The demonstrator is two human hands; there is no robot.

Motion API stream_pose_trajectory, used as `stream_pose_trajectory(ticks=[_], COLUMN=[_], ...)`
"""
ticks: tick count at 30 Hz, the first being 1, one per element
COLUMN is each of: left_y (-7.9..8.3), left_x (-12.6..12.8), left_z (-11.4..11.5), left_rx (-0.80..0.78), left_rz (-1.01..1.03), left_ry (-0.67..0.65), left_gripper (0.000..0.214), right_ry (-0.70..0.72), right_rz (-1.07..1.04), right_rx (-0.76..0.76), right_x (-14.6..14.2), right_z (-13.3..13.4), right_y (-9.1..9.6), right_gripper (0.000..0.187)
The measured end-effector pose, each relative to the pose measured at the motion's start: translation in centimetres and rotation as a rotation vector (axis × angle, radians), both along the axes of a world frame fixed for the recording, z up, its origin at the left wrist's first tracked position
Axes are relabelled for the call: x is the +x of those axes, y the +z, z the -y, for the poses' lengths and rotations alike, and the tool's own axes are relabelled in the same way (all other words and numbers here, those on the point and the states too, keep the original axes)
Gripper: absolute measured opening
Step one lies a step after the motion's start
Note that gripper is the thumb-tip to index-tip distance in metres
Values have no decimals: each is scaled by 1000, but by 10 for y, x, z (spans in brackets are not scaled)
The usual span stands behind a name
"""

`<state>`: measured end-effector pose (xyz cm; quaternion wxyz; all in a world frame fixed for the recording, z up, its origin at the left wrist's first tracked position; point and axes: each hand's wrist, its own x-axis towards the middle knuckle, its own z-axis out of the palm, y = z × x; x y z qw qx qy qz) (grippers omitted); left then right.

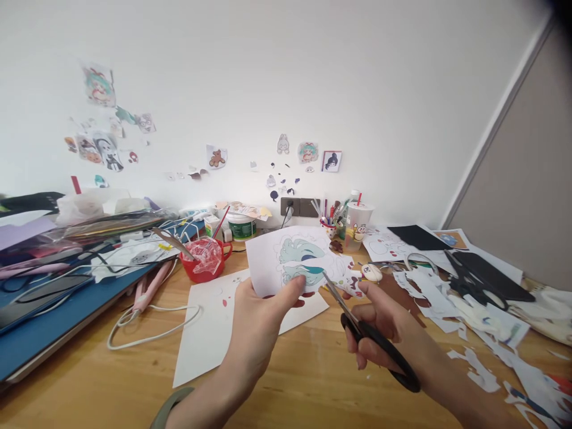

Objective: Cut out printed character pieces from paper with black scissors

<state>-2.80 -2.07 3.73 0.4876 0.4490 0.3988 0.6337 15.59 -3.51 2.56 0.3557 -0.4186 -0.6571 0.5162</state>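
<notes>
My left hand [263,316] pinches a white sheet of paper [261,253] with pale green, hair-like printed shapes on it, thumb on top near its lower edge. In my right hand [384,322] is a pair of black-handled scissors [379,342], fingers through the loops. The scissor tips reach the right part of the sheet, beside a teal printed shape; whether the blades are cutting into the paper I cannot tell. Below the held sheet, a larger white sheet [201,339] lies on the wooden table, with small red marks on it.
A red mug [203,268] with crumpled plastic stands left, near a pink tool [152,286] and its white cord. Behind are a drink cup [357,226] and a pen holder [328,228]. Paper scraps [476,369] and another pair of black scissors [473,280] lie right.
</notes>
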Motion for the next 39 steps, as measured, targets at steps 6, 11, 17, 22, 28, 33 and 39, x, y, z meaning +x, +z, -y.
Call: stream_pose_trajectory(ticks=[6,11,17,22,28,33,39], left_y=[6,14,16,13,5,0,2], left_x=[-5,-4,-5,-9,-2,6,5], left_z=[0,-2,-6,-9,-1,4,3], left_rx=[31,60,4,-115,-132,-142,-69], left_rz=[-106,-66,44,100,237,285,206], left_ry=[59,124,-80,-295,-376,-283,-137], left_gripper=[16,14,18,16,16,14,19], right_ry=[-74,59,113,201,141,152,32], right_rz=[10,-139,-163,-118,-81,-103,-39], right_rx=[-6,-78,-34,-47,-43,-18,-44], right_x=[-2,-2,0,1,-5,-6,-3], right_z=[6,2,3,8,8,7,6], right_y=[4,6,8,10,10,5,2], right_gripper=[71,75,73,43,37,31,29])
